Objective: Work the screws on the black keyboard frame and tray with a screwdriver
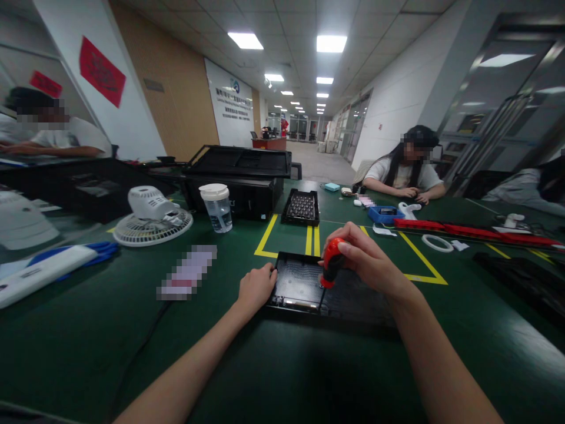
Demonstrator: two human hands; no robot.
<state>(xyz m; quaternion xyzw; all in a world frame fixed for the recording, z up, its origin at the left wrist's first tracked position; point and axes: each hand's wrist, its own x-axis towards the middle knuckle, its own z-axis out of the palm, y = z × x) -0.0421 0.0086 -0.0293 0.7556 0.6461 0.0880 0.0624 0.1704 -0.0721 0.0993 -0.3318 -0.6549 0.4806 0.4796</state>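
Observation:
In front of me on the green table lies a shallow black plastic panel (296, 281) with a raised rim. My right hand (359, 254) is closed around a red-and-black screwdriver (332, 263), held nearly upright. Its shaft points down to the panel's near edge; whether the tip sits in a screw is too small to tell. My left hand (257, 285) rests at the panel's left edge, its fingers closed on the rim and partly hidden. Beyond the panel stands a small black tray (301, 207) holding several small round parts.
A lidded cup (216, 207) stands left of the tray, before a large black case (238, 182). Further left are a white fan (152, 218) and a white power strip (48, 274). A blue box (385, 214) and red strips (463, 229) lie to the right; a co-worker (406, 168) sits behind.

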